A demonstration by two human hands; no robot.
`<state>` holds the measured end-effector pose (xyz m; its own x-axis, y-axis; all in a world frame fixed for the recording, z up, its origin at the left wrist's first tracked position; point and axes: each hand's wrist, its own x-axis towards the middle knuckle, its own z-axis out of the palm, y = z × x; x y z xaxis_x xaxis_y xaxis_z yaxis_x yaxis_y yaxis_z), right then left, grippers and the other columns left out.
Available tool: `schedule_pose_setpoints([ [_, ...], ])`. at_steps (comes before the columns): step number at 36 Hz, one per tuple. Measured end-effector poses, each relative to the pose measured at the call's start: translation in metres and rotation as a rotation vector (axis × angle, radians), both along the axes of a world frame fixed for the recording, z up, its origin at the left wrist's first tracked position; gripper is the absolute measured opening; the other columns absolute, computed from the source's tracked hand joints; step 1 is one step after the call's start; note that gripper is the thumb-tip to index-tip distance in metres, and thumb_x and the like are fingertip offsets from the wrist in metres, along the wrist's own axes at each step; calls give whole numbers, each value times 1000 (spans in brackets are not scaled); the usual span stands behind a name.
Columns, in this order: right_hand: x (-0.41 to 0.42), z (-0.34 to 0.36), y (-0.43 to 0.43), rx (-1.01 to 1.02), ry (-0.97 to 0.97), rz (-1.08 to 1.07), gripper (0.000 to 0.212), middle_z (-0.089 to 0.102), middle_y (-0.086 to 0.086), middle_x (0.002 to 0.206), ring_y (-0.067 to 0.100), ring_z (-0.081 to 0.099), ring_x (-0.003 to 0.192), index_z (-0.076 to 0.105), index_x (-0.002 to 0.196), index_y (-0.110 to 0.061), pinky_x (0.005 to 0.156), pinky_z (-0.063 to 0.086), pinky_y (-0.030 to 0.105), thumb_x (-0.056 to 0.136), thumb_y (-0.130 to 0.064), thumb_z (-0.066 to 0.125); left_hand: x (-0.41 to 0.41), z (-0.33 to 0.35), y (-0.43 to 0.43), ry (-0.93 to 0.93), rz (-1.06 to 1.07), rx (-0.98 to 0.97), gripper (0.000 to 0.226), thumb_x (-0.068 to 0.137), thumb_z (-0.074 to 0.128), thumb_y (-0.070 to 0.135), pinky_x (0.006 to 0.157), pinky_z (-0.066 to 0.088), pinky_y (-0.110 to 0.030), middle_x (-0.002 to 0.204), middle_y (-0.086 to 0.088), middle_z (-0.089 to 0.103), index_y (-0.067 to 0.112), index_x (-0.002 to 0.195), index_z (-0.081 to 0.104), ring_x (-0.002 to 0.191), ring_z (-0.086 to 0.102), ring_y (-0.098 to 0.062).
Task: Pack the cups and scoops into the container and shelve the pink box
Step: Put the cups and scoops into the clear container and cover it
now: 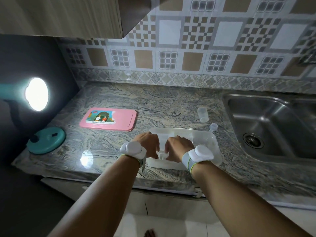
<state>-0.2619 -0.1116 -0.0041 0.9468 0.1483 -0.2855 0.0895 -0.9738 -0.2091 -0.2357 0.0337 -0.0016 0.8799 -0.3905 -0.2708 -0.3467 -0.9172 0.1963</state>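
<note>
A clear plastic container [207,141] lies open on the marble counter near its front edge. Both hands reach into its near-left part. My left hand [148,142] and my right hand [178,146] curl their fingers around small clear cups [163,155] inside it; the fingertips are hidden. A clear cup [203,114] stands alone on the counter behind the container. A clear scoop [212,127] rests at the container's far right corner. The flat pink box [108,119] with a picture label lies to the left.
A steel sink [273,124] fills the right side. A teal desk lamp with a round base [46,140] shines from the left. A wall cabinet [61,16] hangs above the counter [153,103], and a patterned tile wall runs behind.
</note>
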Motion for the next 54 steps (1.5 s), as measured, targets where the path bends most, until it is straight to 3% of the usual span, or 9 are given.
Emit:
schedule_pose_setpoints([
  [22, 6, 9, -4, -32, 15, 46, 35, 67, 10, 109, 35, 68, 96, 73, 102, -18, 84, 56, 38, 72, -33, 82, 2, 2, -4, -13, -18, 39, 31, 70, 81, 31, 79, 47, -27, 104, 0, 71, 24, 99, 74, 99, 65, -23],
  [24, 9, 12, -8, -9, 10, 22, 34, 69, 8, 105, 33, 69, 93, 74, 98, -19, 83, 57, 38, 71, -36, 83, 3, 6, -4, 2, -6, 25, 31, 69, 81, 32, 80, 51, -28, 97, 1, 72, 23, 97, 74, 90, 67, -21],
  [28, 16, 21, -22, 56, -47, -37, 29, 73, 9, 98, 31, 70, 88, 75, 95, -17, 79, 57, 34, 76, -39, 73, 9, 21, -5, 5, 16, 14, 24, 74, 78, 35, 76, 57, -26, 79, -1, 75, 17, 91, 77, 49, 53, -7],
  [30, 20, 29, -37, 67, -90, -65, 25, 74, 9, 95, 31, 70, 87, 75, 91, -18, 78, 57, 34, 76, -37, 67, 17, 32, -12, -15, 22, -14, 23, 75, 77, 37, 70, 57, -24, 79, -1, 76, 17, 86, 78, 44, 50, 0],
  [34, 32, 41, -61, 72, -145, -103, 19, 74, 6, 96, 30, 70, 90, 76, 87, -22, 78, 57, 34, 75, -30, 62, 34, 47, -23, -86, 17, -64, 18, 77, 74, 41, 66, 49, -22, 89, 3, 73, 23, 81, 76, 60, 59, -10],
  [38, 48, 43, -74, 81, -178, -145, 18, 73, 3, 100, 29, 69, 96, 75, 88, -24, 81, 57, 34, 80, -29, 60, 49, 52, -34, -138, 1, -133, 17, 79, 71, 40, 77, 53, -25, 95, 6, 74, 26, 88, 76, 88, 68, -16],
  [44, 80, 38, -91, 108, -155, -188, 16, 73, 4, 97, 28, 68, 96, 74, 86, -23, 77, 55, 30, 81, -25, 59, 86, 45, -52, -119, -28, -148, 19, 80, 70, 41, 76, 48, -23, 98, 9, 74, 30, 95, 73, 94, 68, -15],
  [47, 97, 31, -99, 112, -113, -174, 19, 74, 3, 94, 23, 67, 99, 74, 92, -20, 71, 45, 21, 85, -22, 56, 105, 37, -61, -93, -25, -132, 18, 79, 71, 41, 81, 52, -25, 99, 9, 74, 33, 95, 74, 95, 68, -15],
  [54, 123, 18, -111, 90, -52, -193, 17, 66, 2, 110, 25, 61, 109, 71, 99, -24, 87, 50, 31, 84, -27, 65, 137, 11, -75, -30, -84, -78, 18, 74, 75, 42, 90, 52, -30, 96, 11, 73, 33, 90, 75, 95, 67, -12],
])
